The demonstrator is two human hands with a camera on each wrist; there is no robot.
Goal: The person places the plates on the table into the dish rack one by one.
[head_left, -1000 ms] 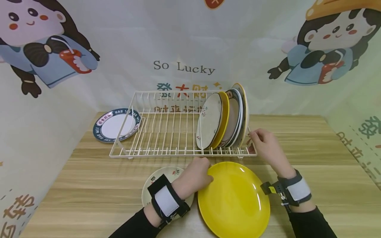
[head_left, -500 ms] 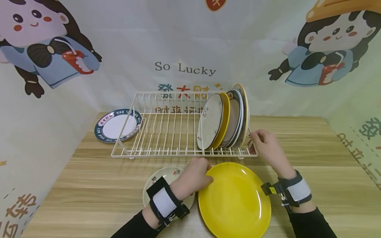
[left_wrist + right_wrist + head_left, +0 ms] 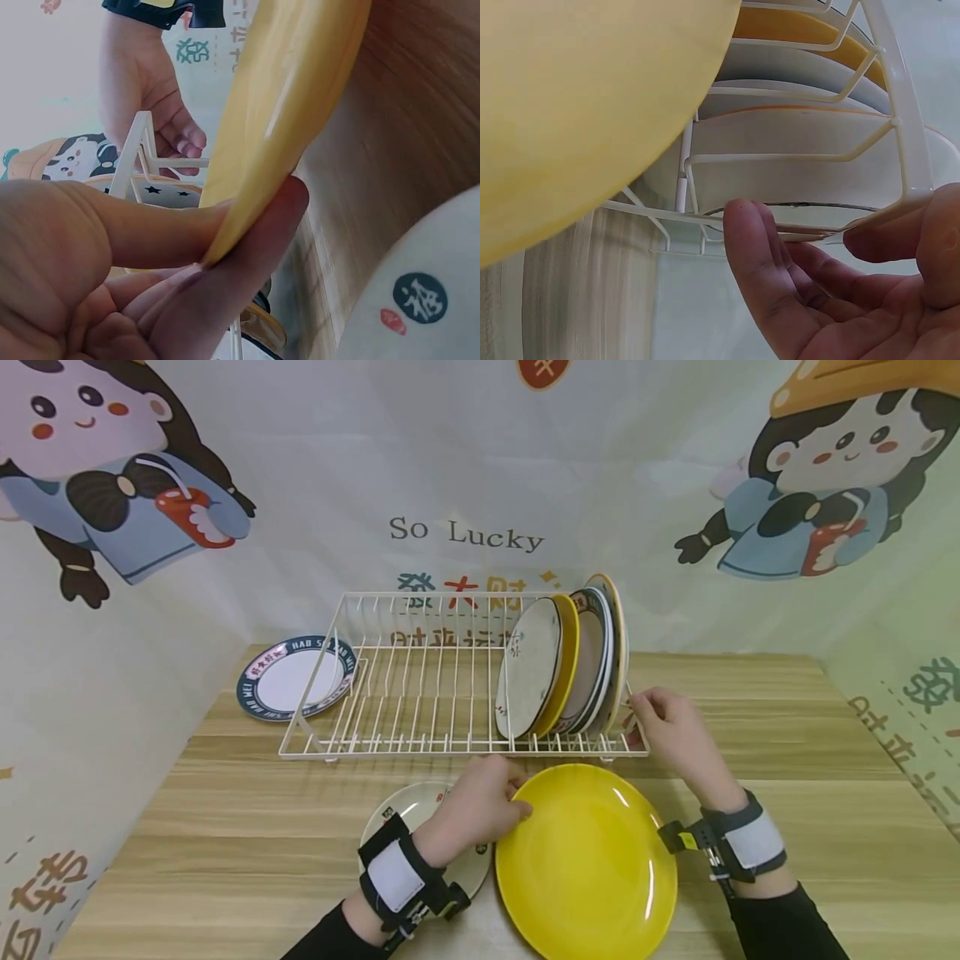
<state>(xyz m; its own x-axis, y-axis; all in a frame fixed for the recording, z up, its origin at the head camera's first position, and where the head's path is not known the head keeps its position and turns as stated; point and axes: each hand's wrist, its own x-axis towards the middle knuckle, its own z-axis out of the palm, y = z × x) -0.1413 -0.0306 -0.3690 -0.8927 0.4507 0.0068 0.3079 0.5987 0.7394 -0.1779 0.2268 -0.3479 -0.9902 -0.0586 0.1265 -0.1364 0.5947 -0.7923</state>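
My left hand [image 3: 472,806] pinches the left edge of a large yellow plate [image 3: 588,860], thumb on one face and fingers on the other. The left wrist view shows the plate [image 3: 300,82] tilted above the wooden surface. My right hand [image 3: 675,735] grips the right end of a white wire dish rack [image 3: 420,745]; the right wrist view shows thumb and fingers about its frame [image 3: 904,150]. Upright at the rack's right side stand several plates, among them a patterned white plate [image 3: 528,668] and a yellow-rimmed plate [image 3: 566,668].
A small white plate [image 3: 408,806] with printed characters lies partly under the left forearm. Behind the rack's left end is a blue-rimmed plate [image 3: 292,681]. The wooden tabletop [image 3: 787,735] meets a printed wall cloth [image 3: 465,460] at the back.
The left hand and the large yellow plate have shifted slightly left and toward the rack. My right hand and the rack look unchanged.
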